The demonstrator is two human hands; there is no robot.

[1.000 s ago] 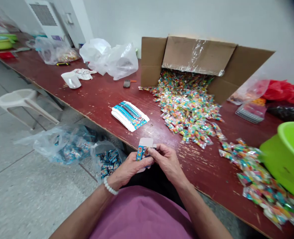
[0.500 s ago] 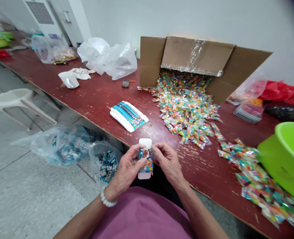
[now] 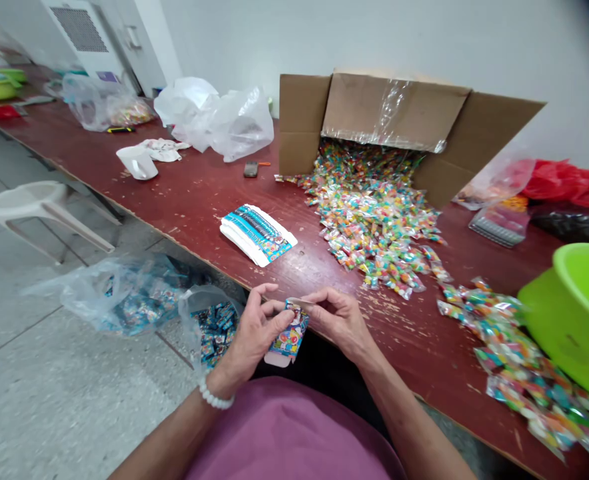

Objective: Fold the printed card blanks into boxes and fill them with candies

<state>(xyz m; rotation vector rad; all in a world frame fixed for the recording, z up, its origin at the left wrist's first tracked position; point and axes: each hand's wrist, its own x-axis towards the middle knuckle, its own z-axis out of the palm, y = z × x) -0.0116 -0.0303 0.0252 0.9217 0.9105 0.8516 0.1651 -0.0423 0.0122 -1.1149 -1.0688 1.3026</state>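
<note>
A small printed candy box [image 3: 288, 339] is held between my hands at the table's front edge. My left hand [image 3: 259, 327] grips its side, thumb across the printed face. At the top, my right hand [image 3: 337, 317] pinches the end flap, which is folded over. The pale flap at the bottom end sticks out unfolded. Just beyond my hands lies a stack of flat blue-and-white boxes [image 3: 258, 235]. Wrapped candies [image 3: 374, 220] spill from a cardboard carton [image 3: 394, 110] in a heap.
More candies [image 3: 529, 360] lie at the right beside a green basin [image 3: 574, 313]. Plastic bags of filled boxes [image 3: 144, 293] and an open bag [image 3: 214, 327] sit on the floor at left. A white scoop [image 3: 138, 163], bags [image 3: 219, 117] and a stool [image 3: 44, 207] are farther left.
The box's top flap stood upright and is now bent over under my right fingers. The box has tilted, its lower end swinging left.
</note>
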